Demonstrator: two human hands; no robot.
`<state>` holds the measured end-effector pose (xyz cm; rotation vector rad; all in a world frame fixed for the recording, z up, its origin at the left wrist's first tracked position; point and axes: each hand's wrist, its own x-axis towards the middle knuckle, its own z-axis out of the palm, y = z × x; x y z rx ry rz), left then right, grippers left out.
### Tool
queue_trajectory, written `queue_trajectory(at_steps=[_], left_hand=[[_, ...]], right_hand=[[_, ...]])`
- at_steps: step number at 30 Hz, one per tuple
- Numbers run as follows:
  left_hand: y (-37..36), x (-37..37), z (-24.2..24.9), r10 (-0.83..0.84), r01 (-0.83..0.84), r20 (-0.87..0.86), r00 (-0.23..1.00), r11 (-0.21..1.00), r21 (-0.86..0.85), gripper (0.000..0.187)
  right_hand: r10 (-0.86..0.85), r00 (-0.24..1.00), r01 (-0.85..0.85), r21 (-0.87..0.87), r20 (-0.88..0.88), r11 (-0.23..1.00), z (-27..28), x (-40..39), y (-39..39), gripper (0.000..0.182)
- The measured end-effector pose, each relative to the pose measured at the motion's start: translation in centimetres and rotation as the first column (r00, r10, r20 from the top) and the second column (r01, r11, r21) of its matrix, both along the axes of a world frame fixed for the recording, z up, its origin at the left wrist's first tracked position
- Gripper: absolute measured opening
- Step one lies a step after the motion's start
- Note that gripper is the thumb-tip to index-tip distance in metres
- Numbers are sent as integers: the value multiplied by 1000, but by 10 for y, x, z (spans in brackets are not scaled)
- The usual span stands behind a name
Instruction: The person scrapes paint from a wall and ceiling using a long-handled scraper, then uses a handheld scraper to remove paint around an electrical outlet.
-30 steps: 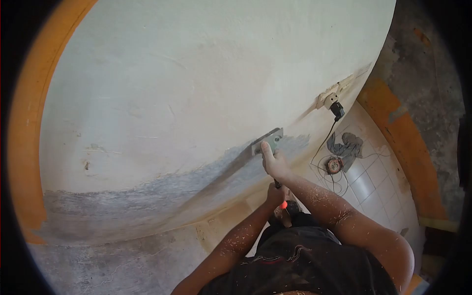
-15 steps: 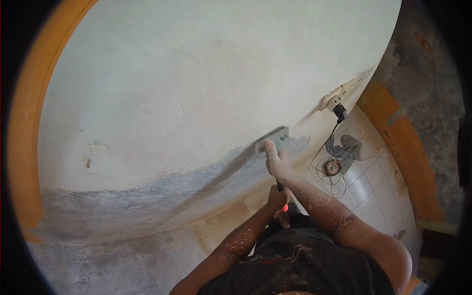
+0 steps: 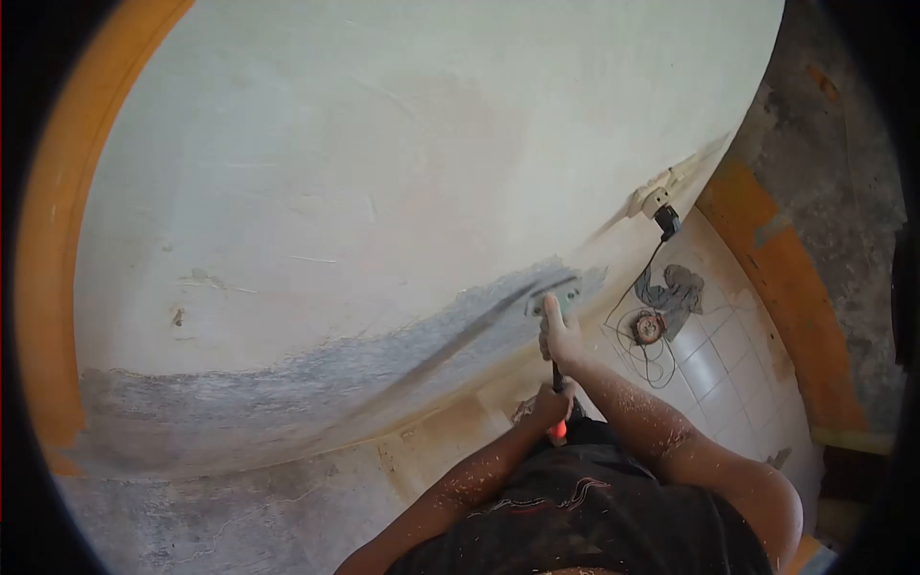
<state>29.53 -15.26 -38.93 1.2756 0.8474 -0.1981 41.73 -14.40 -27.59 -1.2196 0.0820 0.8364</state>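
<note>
Both of my hands hold a scraper point(image 3: 565, 294) with a wide flat grey head, a dark shaft and a red handle end. My right hand point(image 3: 561, 343) is closed close behind the head, its thumb lying along it. Lower down, near my body, my left hand point(image 3: 553, 402) wraps round the handle, with the red end showing below it. The head lies against the wall point(image 3: 316, 211), within a rough grey strip point(image 3: 383, 345) where the pale coating is off. Pale flecks dot both forearms.
To the right, a black plug point(image 3: 667, 221) sits in a wall socket point(image 3: 656, 199), its cable running down to the tiled floor point(image 3: 704, 369). A grey cloth point(image 3: 678, 287) and a round reddish object point(image 3: 649, 328) with loose wire lie there. Orange borders point(image 3: 48, 287) edge the wall.
The scraper head has moved down the wall and slightly right, and both hands have shifted with it. More bare grey surface shows above the head.
</note>
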Motion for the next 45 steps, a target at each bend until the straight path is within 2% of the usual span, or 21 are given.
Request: queue_trajectory(at_steps=[3, 5, 7, 8, 10, 11, 14, 18, 20, 25, 27, 29, 30, 31, 32, 34, 37, 39, 41, 43, 45], left_hand=[[10, 15, 10, -4, 11, -42, 999, 986, 166, 42], [29, 38, 43, -19, 23, -13, 1000, 931, 364, 43], [28, 38, 25, -12, -12, 101, 995, 974, 226, 42], [24, 37, 18, -13, -12, 107, 994, 975, 224, 42], [14, 27, 10, 48, -52, 60, 997, 997, 53, 42], [7, 19, 9, 47, -51, 65, 997, 997, 58, 42], [-3, 10, 9, -61, 61, -32, 998, 998, 17, 41], [15, 39, 32, -54, 56, -22, 998, 994, 94, 42], [19, 47, 44, -55, 54, 41, 998, 998, 45, 42], [-1, 13, 18, -64, 69, 73, 995, 996, -64, 42], [-6, 4, 13, 13, -3, 41, 999, 970, -242, 42], [13, 32, 24, -42, 38, 22, 999, 985, 168, 42], [24, 40, 25, -15, 25, 85, 996, 993, -115, 42], [30, 40, 27, 29, 29, 141, 990, 920, -390, 41], [28, 38, 30, 37, 25, 150, 988, 920, -390, 41], [22, 35, 53, -50, 48, 101, 994, 999, 21, 42], [16, 8, 49, -95, 79, 101, 990, 984, 158, 38], [17, -18, 45, -43, 36, 68, 997, 994, 105, 42], [27, -47, 36, -55, 41, 66, 996, 980, 194, 39], [38, -83, 44, 60, -69, 71, 996, 988, 140, 36], [52, -127, 32, 41, -86, 116, 992, 907, 413, 35]], right_hand=[[21, 992, -24, 24, 123, 999, 25, 13, 10, 51], [26, 998, -33, 146, 51, 989, 38, 26, 15, 51], [42, 998, -49, 152, 48, 987, 38, 28, 13, 52], [41, 998, -49, 149, 55, 988, 35, 29, 12, 52], [35, 999, -38, 74, 42, 997, 20, 23, 7, 49], [34, 998, -37, 79, 48, 996, 10, 18, 1, 49], [36, 988, -48, -77, -148, 996, 6, 13, -8, 51], [35, 999, -35, 6, -41, 999, 34, 34, 3, 53], [16, 1000, -16, 10, -8, 1000, 36, 39, 5, 54], [45, 995, -51, -57, -90, 997, 3, 10, -15, 54], [93, 990, -102, -83, -108, 991, 3, 10, -9, 53], [-41, 994, 46, -47, 98, 998, 29, 21, 12, 53], [11, 999, -10, -21, 39, 1000, 37, 26, 9, 53], [21, 999, -20, -22, 36, 1000, 37, 21, 8, 53], [-3, 1000, 3, -9, 27, 1000, 38, 20, 7, 53], [-21, 1000, 21, 63, 1, 998, 37, 27, 1, 51], [18, 999, -15, 127, -26, 992, 15, 7, -9, 50], [99, 994, -89, 219, -37, 972, 13, -14, -12, 48], [238, 971, -227, 207, -31, 952, 10, -32, -8, 48], [322, 947, -318, 215, 16, 923, 21, -51, 1, 47], [356, 922, -383, 226, 154, 895, 39, -69, 15, 48]])
